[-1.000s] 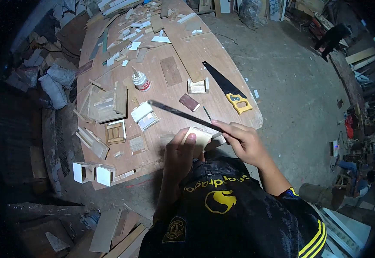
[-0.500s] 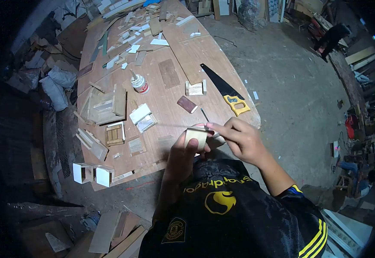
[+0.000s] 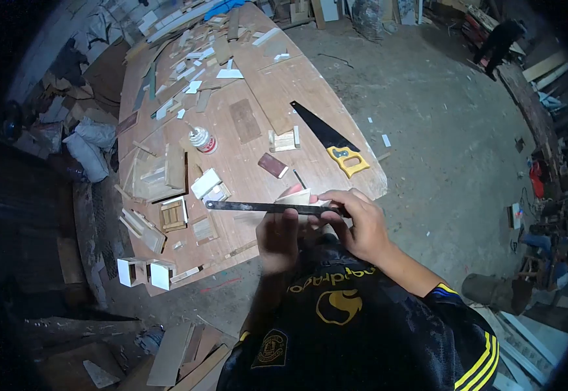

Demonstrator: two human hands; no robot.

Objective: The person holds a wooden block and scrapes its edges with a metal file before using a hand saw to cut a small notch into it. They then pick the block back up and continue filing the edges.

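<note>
A hacksaw blade (image 3: 248, 206), long, dark and flat with a hole at its left end, lies across in front of a small pale wooden piece (image 3: 299, 198). My right hand (image 3: 360, 225) is closed around the blade's right end. My left hand (image 3: 279, 238) grips the wooden piece from the left, its thumb up against the blade. The blade and my fingers hide much of the wood. Just beyond my hands, a pencil-like stick (image 3: 299, 178) and a dark red sanding block (image 3: 273, 165) lie on the wooden table (image 3: 323, 166).
A handsaw (image 3: 326, 135) with a yellow handle lies at the table's right. A glue bottle (image 3: 202, 140), small wooden box parts (image 3: 173, 214) and a larger wooden frame (image 3: 160, 176) stand left. Offcuts (image 3: 193, 88) cover the far end. Another person (image 3: 500, 45) bends over at the far right.
The blade has turned from nearly edge-on to showing its flat side, and now lies in front of the wooden piece. My right hand has shifted slightly left and down.
</note>
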